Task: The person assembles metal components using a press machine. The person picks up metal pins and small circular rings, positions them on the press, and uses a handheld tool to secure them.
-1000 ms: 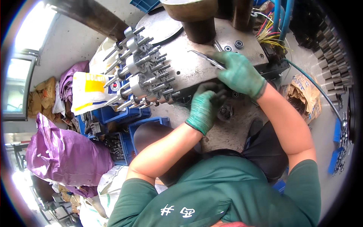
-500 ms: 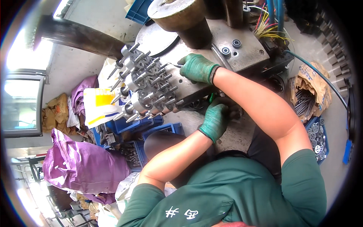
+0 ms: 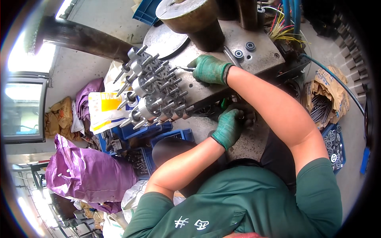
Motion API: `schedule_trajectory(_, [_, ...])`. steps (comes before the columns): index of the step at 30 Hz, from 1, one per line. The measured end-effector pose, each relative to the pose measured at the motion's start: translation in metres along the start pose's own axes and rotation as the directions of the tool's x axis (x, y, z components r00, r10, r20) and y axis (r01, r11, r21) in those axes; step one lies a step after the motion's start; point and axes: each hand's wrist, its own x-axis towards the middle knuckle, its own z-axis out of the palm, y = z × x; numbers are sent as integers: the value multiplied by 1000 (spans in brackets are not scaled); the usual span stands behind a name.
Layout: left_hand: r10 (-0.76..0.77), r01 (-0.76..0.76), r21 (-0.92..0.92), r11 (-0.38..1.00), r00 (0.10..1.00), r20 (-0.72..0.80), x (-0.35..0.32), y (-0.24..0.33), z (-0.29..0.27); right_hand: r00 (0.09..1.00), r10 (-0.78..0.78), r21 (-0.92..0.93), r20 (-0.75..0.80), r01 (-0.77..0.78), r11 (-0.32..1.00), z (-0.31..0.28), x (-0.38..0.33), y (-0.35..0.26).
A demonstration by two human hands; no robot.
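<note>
Head view: the person's right hand (image 3: 209, 70), in a green glove, rests on the grey metal machine block (image 3: 254, 59) beside a round fixture bristling with metal pins (image 3: 152, 93). Its grip is closed around a thin metal tool (image 3: 183, 68) whose tip points left to the pinned fixture and reaches its upper pins; whether tip and pin actually touch cannot be told. The left hand (image 3: 229, 126), also gloved in green, sits lower, under the edge of the block against dark machine parts (image 3: 248, 115). Its fingers are curled, but what the grip has hold of, if anything, is hidden in shadow, so I cannot tell.

A heavy dark cylinder (image 3: 194, 20) stands on the block just above the right hand, and two small ring-shaped bearings (image 3: 244, 49) lie on the block to the right of it. A bundle of coloured wires (image 3: 283, 31) rises at the block's far corner. Blue crates (image 3: 154, 137) of small metal pieces sit below the fixture; a purple bag (image 3: 87, 174) lies further left. On the right, a paper-wrapped bundle of rods (image 3: 325, 99) lies above a blue tray of metal rings (image 3: 333, 144).
</note>
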Motion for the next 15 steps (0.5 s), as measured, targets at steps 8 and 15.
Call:
schedule_trajectory(8, [-47, 45, 80, 996, 999, 25, 6, -3, -6, 999, -30, -201, 12, 32, 979, 6, 12, 1])
schedule_trajectory(15, [340, -591, 687, 422, 806, 485, 36, -28, -51, 995, -99, -314, 3, 95, 945, 21, 11, -3])
